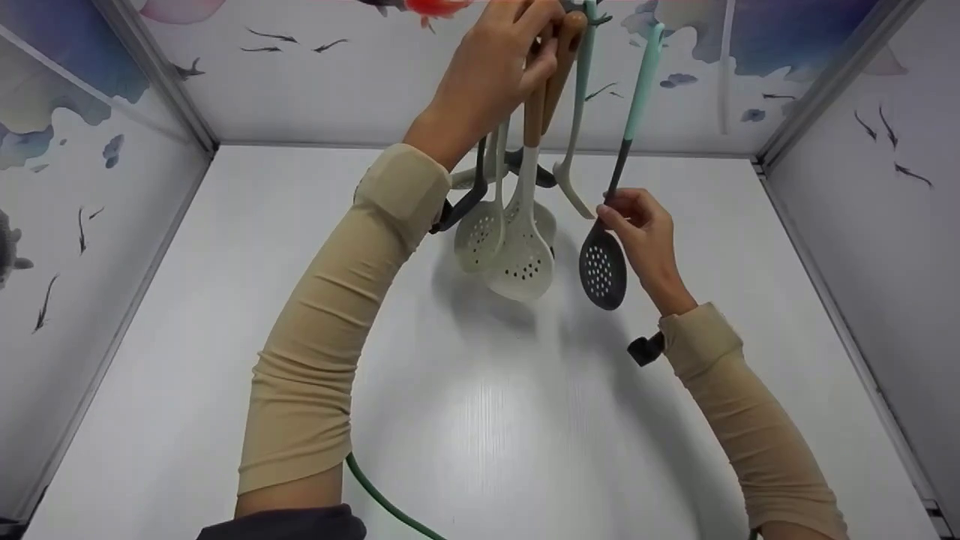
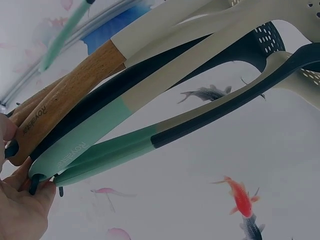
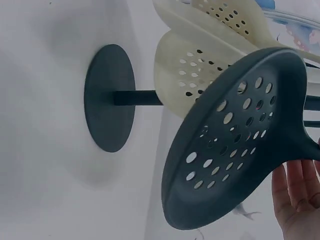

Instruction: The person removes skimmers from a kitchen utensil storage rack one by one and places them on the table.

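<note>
My right hand point(image 1: 641, 232) pinches a black slotted skimmer point(image 1: 602, 270) at its neck, with the perforated bowl hanging down and the mint handle point(image 1: 646, 82) slanting upward. That handle stands apart from the other utensils. My left hand point(image 1: 495, 67) is at the top of a utensil rack, its fingers curled about the hooks by the handle ends. A white slotted turner point(image 1: 521, 262) with a wooden handle point(image 2: 70, 95) hangs beneath it. Mint-handled utensils point(image 2: 82, 145) hang alongside. In the right wrist view, the rack's round black base point(image 3: 110, 97) and pole point(image 3: 137, 97) show behind the skimmer.
The rack stands toward the back of a white table point(image 1: 480, 420). Printed walls with fish surround it on the back point(image 1: 315, 90) and sides. A green cable point(image 1: 386, 502) runs along the near edge. A pale ladle point(image 1: 574, 180) hangs between the rack and the skimmer.
</note>
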`<state>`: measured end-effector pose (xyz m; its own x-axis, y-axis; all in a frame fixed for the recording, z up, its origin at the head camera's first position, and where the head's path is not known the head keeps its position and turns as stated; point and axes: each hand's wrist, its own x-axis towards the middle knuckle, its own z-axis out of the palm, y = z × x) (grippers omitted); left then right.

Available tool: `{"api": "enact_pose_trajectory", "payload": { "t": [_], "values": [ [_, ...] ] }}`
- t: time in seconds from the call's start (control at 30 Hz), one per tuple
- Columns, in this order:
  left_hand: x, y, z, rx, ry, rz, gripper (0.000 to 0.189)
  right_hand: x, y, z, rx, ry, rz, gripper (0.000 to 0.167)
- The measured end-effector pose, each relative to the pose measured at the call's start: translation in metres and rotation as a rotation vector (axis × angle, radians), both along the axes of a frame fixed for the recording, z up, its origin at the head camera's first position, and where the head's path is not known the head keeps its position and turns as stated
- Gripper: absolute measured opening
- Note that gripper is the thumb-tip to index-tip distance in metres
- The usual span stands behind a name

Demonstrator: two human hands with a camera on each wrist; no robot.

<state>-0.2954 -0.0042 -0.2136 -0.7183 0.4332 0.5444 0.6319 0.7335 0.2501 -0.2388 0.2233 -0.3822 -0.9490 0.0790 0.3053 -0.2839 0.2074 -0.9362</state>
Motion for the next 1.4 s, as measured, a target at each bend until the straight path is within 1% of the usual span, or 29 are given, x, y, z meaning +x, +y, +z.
{"api": "enact_pose_trajectory", "payload": {
  "t": [0.1,0.17,0.23,0.37,0.47,0.6,0.73,0.83,0.9,0.97,1.07,1.17,1.27,1.4],
  "values": [
    [0.0,0.0,0.0,-0.003,0.003,-0.004,0.032,-0.005,0.01,-0.019,-0.026,-0.064,-0.043,0.028],
    [0.0,0.0,0.0,-0.005,0.004,-0.004,0.032,-0.007,0.016,-0.028,-0.017,-0.113,-0.085,0.029],
    [0.0,0.0,0.0,-0.005,-0.002,0.002,0.033,-0.008,0.02,-0.037,0.006,-0.177,-0.121,0.03],
    [0.001,-0.001,0.001,-0.005,-0.012,0.011,0.034,-0.011,0.027,-0.055,0.105,-0.324,-0.174,0.036],
    [0.001,-0.001,0.001,-0.004,-0.009,0.008,0.035,-0.013,0.032,-0.068,0.181,-0.435,-0.178,0.038],
    [0.0,-0.001,0.0,0.001,-0.006,-0.001,0.034,-0.015,0.036,-0.081,0.292,-0.54,-0.136,0.044],
    [-0.001,-0.001,0.0,0.007,-0.012,-0.006,0.034,-0.017,0.04,-0.092,0.395,-0.586,-0.064,0.052],
    [-0.001,0.0,0.0,0.007,-0.01,-0.007,0.034,-0.018,0.042,-0.099,0.434,-0.605,-0.017,0.061],
    [-0.001,0.0,0.0,0.004,-0.006,-0.01,0.034,-0.019,0.043,-0.103,0.457,-0.611,0.011,0.064],
    [-0.001,0.0,0.0,-0.002,-0.006,-0.006,0.034,-0.019,0.044,-0.106,0.471,-0.617,0.041,0.062],
    [-0.001,-0.001,0.0,-0.004,-0.009,-0.006,0.034,-0.02,0.045,-0.109,0.515,-0.62,0.075,0.051],
    [-0.001,-0.001,0.0,-0.005,-0.013,-0.005,0.034,-0.021,0.045,-0.111,0.541,-0.646,0.081,0.041],
    [-0.001,0.0,0.0,-0.004,-0.016,-0.003,0.034,-0.023,0.045,-0.113,0.565,-0.67,0.08,0.039],
    [-0.001,0.0,0.001,-0.008,-0.017,0.002,0.034,-0.026,0.047,-0.114,0.588,-0.663,0.086,0.039]
  ]
}}
